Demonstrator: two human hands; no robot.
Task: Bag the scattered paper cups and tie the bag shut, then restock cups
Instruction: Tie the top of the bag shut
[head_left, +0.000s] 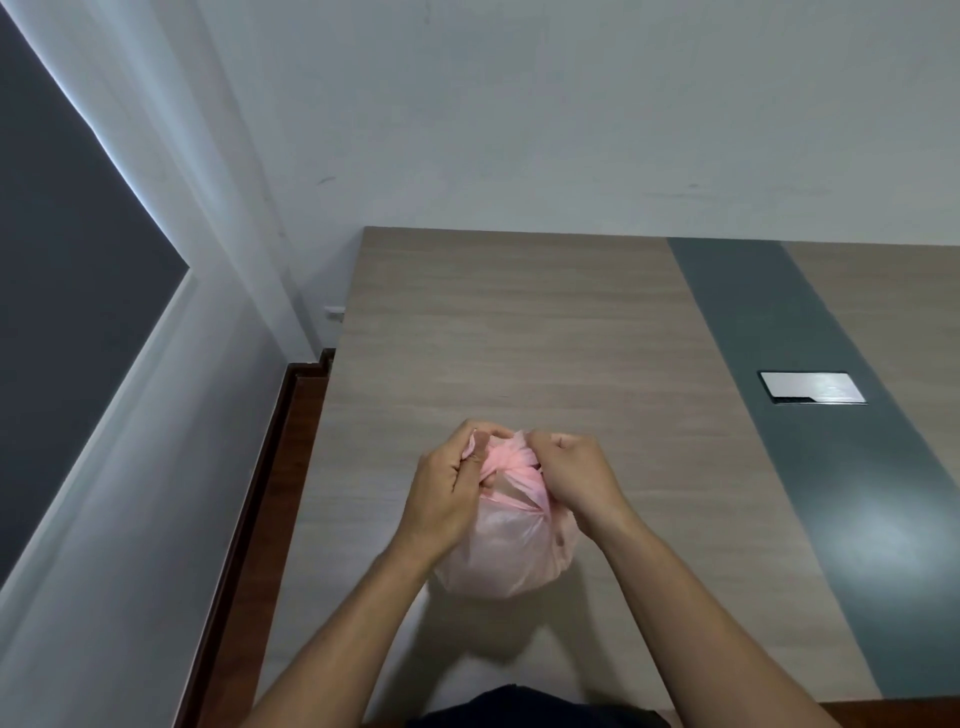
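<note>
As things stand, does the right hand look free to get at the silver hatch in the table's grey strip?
Probably not yet: the right hand pinches the pink bag at its tie. Otherwise only bare tabletop lies between it and the silver hatch.

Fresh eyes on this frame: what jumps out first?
The pink plastic bag, bulging and sitting near the front edge of the wooden table, draws the eye first. Both hands are at its top: the left hand and the right hand each pinch a twisted handle strand, with a knot forming between them. Further right, a silver cable hatch sits in the table's grey-green strip.
</note>
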